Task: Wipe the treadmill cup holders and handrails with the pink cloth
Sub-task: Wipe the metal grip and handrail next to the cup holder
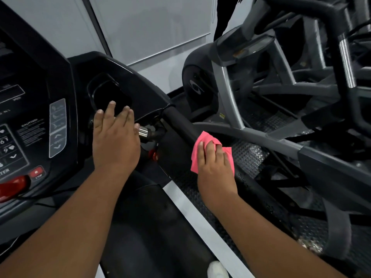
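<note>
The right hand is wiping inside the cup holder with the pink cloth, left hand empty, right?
Not quite: the head view shows the right hand holding the pink cloth on the handrail, not inside the cup holder. The left hand is empty.

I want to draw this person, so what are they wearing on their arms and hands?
Both forearms are bare, with no sleeves in view. The left hand and right hand wear no gloves or watch. A thin ring seems to sit on one left finger.
</note>
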Demonstrator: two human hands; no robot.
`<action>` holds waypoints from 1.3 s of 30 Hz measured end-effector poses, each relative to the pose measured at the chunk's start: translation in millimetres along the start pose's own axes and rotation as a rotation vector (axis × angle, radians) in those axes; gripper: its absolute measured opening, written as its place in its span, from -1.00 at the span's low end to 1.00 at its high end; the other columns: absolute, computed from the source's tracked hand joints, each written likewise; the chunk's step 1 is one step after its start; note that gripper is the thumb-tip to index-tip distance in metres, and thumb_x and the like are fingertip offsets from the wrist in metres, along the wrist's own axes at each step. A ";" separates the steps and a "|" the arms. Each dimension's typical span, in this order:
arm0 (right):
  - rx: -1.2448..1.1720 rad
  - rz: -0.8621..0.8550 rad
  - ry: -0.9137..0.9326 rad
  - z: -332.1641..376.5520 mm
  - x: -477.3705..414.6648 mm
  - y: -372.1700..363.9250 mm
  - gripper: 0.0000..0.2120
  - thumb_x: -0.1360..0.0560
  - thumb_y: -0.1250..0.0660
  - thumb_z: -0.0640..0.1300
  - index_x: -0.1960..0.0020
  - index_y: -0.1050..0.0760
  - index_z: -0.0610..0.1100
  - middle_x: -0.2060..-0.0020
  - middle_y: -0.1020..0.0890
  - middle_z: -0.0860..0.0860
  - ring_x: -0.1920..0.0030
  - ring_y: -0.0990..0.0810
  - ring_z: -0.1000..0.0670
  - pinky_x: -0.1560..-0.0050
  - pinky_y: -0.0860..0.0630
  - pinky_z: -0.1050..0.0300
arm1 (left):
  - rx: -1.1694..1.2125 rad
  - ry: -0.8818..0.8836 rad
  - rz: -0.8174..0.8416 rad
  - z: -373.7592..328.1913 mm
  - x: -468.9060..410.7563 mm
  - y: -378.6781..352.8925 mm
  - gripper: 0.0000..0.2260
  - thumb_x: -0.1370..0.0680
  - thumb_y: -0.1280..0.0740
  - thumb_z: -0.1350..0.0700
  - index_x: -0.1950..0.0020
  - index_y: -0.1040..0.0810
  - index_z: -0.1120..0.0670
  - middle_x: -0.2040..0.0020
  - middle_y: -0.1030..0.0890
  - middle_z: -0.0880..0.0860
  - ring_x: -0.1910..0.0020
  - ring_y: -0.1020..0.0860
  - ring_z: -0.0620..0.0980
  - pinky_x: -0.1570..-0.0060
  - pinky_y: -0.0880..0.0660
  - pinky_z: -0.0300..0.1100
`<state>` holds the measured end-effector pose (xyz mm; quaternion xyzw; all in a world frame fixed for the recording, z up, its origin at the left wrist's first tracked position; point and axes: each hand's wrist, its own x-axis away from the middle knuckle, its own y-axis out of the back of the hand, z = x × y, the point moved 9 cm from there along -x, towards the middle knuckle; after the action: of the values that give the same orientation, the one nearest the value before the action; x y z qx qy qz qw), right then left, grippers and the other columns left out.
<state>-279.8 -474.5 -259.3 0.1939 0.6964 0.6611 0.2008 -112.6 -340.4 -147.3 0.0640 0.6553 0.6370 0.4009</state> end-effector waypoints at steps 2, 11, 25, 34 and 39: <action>0.013 0.006 0.037 -0.5 13.4 -1.5 -0.30 -0.49 -0.05 -0.18 -0.57 0.07 -0.30 -0.48 -0.14 -0.34 -0.47 -0.15 -0.38 -0.46 -0.18 -0.22 | 0.001 -0.008 -0.003 -0.6 0.6 0.9 -0.58 -0.67 -0.05 0.01 -0.46 -0.39 0.17 -0.45 -0.42 0.06 -0.55 -0.10 0.11 -0.47 0.30 -0.09; -0.271 0.063 -0.133 -24.4 -21.2 6.1 -0.31 -0.46 -0.03 -0.11 -0.55 -0.01 -0.31 -0.45 -0.21 -0.25 -0.39 -0.35 -0.20 -0.30 -0.39 -0.07 | 0.004 -0.028 -0.014 -1.2 1.1 -2.6 -0.57 -0.68 -0.02 -0.01 -0.45 -0.38 0.18 -0.45 -0.42 0.08 -0.55 -0.09 0.14 -0.49 0.19 0.03; -0.352 0.034 -0.182 -46.9 -16.8 4.5 -0.46 -0.58 -0.21 -0.05 -0.48 -0.17 -0.23 -0.33 -0.35 -0.16 -0.21 -0.53 -0.21 -0.08 -0.48 -0.05 | 0.053 -0.052 0.074 -27.0 2.5 -10.5 -0.60 -0.63 -0.14 0.05 -0.42 -0.41 0.17 -0.42 -0.47 0.10 -0.55 -0.11 0.18 -0.52 0.18 0.09; -0.170 0.003 -0.188 -42.0 32.3 -0.2 -0.21 -0.49 -0.32 -0.11 -0.57 0.01 -0.25 -0.52 -0.17 -0.22 -0.50 -0.21 -0.16 -0.47 -0.22 0.00 | 0.084 -0.055 0.083 -25.3 4.1 -13.2 -0.62 -0.63 -0.13 0.05 -0.39 -0.46 0.17 -0.39 -0.50 0.11 -0.54 -0.12 0.17 -0.52 0.16 0.08; -0.416 0.043 -0.250 -60.9 -3.8 0.8 -0.57 -0.57 -0.13 -0.13 -0.43 -0.29 -0.19 -0.30 -0.42 -0.16 -0.19 -0.54 -0.21 -0.09 -0.47 -0.02 | 0.076 -0.051 0.081 -26.3 5.5 -12.7 -0.63 -0.63 -0.15 0.06 -0.38 -0.46 0.19 -0.38 -0.50 0.11 -0.54 -0.13 0.18 -0.52 0.13 0.11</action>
<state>-309.2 -527.8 -255.7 0.2434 0.5109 0.7653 0.3068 -126.9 -360.0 -164.5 0.1218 0.6655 0.6256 0.3884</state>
